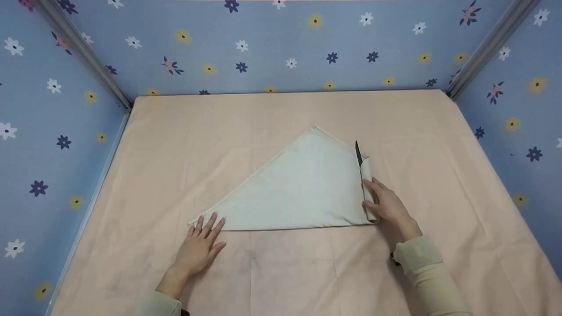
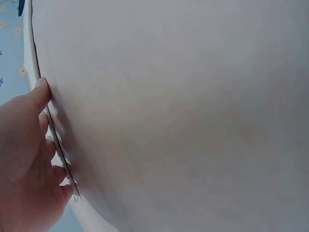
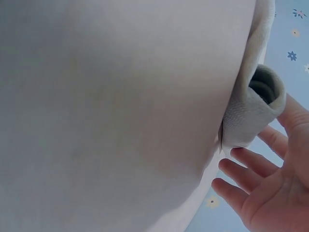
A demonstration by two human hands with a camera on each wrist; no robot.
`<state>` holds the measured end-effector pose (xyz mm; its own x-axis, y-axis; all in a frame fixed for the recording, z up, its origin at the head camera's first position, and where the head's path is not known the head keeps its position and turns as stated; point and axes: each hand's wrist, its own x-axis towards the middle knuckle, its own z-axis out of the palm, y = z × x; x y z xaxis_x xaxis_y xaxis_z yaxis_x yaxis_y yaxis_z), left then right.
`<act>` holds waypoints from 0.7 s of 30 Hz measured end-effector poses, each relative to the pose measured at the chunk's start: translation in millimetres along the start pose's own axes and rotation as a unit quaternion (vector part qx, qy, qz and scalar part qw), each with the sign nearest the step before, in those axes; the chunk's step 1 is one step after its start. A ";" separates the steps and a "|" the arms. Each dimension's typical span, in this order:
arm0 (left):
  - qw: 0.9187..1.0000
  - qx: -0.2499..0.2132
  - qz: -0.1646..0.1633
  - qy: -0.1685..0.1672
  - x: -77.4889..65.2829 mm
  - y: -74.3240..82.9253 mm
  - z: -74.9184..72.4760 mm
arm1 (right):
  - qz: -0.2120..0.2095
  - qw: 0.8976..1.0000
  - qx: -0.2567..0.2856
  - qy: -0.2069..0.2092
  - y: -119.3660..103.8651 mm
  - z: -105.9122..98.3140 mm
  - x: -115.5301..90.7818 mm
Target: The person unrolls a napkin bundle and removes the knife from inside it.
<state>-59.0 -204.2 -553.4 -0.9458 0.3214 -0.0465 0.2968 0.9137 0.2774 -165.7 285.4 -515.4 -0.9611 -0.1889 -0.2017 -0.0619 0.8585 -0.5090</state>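
A pale cloth (image 1: pixel 294 188) lies folded in a broad triangular shape, with its right side wound into a narrow roll (image 1: pixel 366 169). From the roll's far end sticks a dark, thin, pointed item (image 1: pixel 358 151); the rest of it is hidden, so I cannot tell its kind. My right hand (image 1: pixel 393 206) rests on the roll's near half, fingers reaching across it. In the right wrist view the roll's open end (image 3: pixel 264 89) shows a dark inside, beside straight, spread fingers. With fingers spread, my left hand (image 1: pixel 197 250) touches the cloth's left corner.
A beige cover (image 1: pixel 281 272) with creases lies over the table. Blue flowered panels (image 1: pixel 263 44) stand at the back and both sides, joined by grey corner posts (image 1: pixel 83 52).
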 end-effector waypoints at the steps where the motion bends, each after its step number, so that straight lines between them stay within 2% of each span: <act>1: 1.000 0.001 0.000 0.001 0.1 0.0 0.1 | -0.001 1.000 0.000 0.001 0.3 -0.7 -0.4; 11: 1.000 -0.013 0.008 0.017 -0.5 -0.3 0.4 | -0.006 1.000 0.006 0.003 5.5 -5.9 -4.5; 21: 1.000 -0.011 0.002 0.011 -0.6 0.0 0.1 | 0.010 1.000 0.017 -0.005 11.4 -10.0 -7.8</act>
<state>-58.4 -204.3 -553.4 -0.9473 0.3195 -0.0242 0.2981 0.9064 0.2993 -161.6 301.5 -511.2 -0.9591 -0.1779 -0.2204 -0.0341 0.8450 -0.5337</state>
